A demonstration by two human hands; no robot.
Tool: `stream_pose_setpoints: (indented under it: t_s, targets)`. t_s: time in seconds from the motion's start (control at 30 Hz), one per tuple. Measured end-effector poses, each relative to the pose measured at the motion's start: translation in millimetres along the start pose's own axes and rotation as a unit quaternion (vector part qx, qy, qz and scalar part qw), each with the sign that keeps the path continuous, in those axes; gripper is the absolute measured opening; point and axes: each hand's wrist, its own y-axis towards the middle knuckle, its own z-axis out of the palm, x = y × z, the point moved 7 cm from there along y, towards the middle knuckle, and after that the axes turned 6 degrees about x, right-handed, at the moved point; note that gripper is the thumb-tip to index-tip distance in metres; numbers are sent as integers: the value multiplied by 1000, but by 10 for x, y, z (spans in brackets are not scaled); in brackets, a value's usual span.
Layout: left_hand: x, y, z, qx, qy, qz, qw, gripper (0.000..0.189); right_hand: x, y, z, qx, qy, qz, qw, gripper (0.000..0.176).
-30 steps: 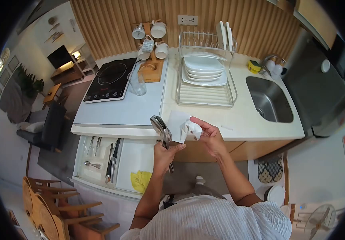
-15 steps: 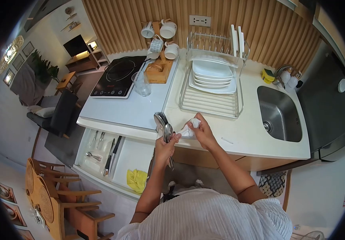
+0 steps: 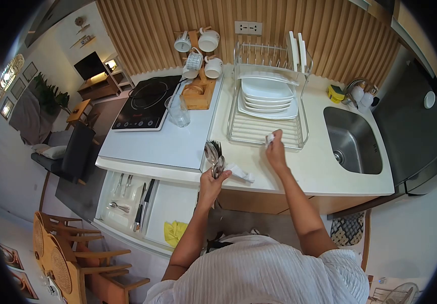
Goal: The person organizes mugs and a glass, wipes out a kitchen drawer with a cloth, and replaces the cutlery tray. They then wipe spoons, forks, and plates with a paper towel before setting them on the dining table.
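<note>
A bunch of metal spoons and forks (image 3: 215,156) stands upright in my left hand (image 3: 210,186), which is closed around the handles near the counter's front edge. A white cloth or tissue (image 3: 240,173) hangs at that hand's right side, over the counter. My right hand (image 3: 276,150) is apart from it, in front of the dish rack (image 3: 266,133), with its fingers pinched on a small white piece (image 3: 270,138), maybe tissue.
An open drawer (image 3: 173,197) below holds knives (image 3: 144,205), small cutlery and a yellow cloth (image 3: 175,232). On the counter are an induction cooker (image 3: 148,101), a glass pitcher (image 3: 179,112), a mug stand and stacked white dishes (image 3: 268,95). The sink (image 3: 352,142) is at the right.
My right hand has moved away from the left hand, up and to the right, with a small white piece. The larger white cloth stays by my left hand and now hangs loose.
</note>
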Motion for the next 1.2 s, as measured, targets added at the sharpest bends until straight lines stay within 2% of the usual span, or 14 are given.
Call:
stream_pose_setpoints:
  t_s: [0.1, 0.17, 0.2, 0.3, 0.43, 0.5, 0.57, 0.6, 0.7, 0.73, 0.8, 0.93, 1.1, 1.2]
  targets:
    - [333, 161, 56, 15, -45, -21, 999, 20, 115, -69, -322, -51, 52, -80, 994, 31]
    - [475, 262, 86, 18, -39, -16, 999, 20, 83, -183, -254, 104, 200, 68, 972, 22]
    - [503, 259, 96, 19, -27, -37, 999, 19, 67, -252, -267, 83, 236, 107, 962, 12]
    - [489, 228, 60, 21, 73, -50, 996, 21, 28, -375, -241, 65, 369, 161, 913, 18]
    - [195, 92, -68, -41, 145, 19, 988, 24, 182, -461, -221, 26, 408, 176, 895, 19]
    - [75, 28, -90, -58, 156, 30, 986, 25, 454, -477, -113, 33, 414, 114, 903, 18]
    - [46, -14, 22, -14, 137, 18, 990, 22, 866, -462, 36, 74, 370, -92, 922, 27]
    - [-11, -57, 62, -14, 137, 17, 990, 22, 1174, -476, 55, 112, 174, -167, 964, 25]
    - [-219, -185, 216, 48, 133, 43, 989, 23, 1537, -428, 245, 175, 119, -239, 948, 19]
    - [-245, -227, 204, 48, 178, 33, 982, 25, 1522, -388, 247, 176, 120, -239, 947, 19]
    - [-254, -263, 168, 40, 224, 22, 974, 26, 1366, -274, 360, 237, 135, -117, 955, 17]
    - [-244, -386, 136, 54, 230, 25, 971, 30, 1488, -270, 312, 114, 98, -210, 966, 9]
    - [-170, -543, 25, 65, 202, -13, 977, 34, 1508, -227, 326, 111, 153, -190, 963, 8]
    - [-30, -615, -16, 91, 70, -53, 992, 32, 1587, -232, 325, 132, 189, -183, 956, 11]
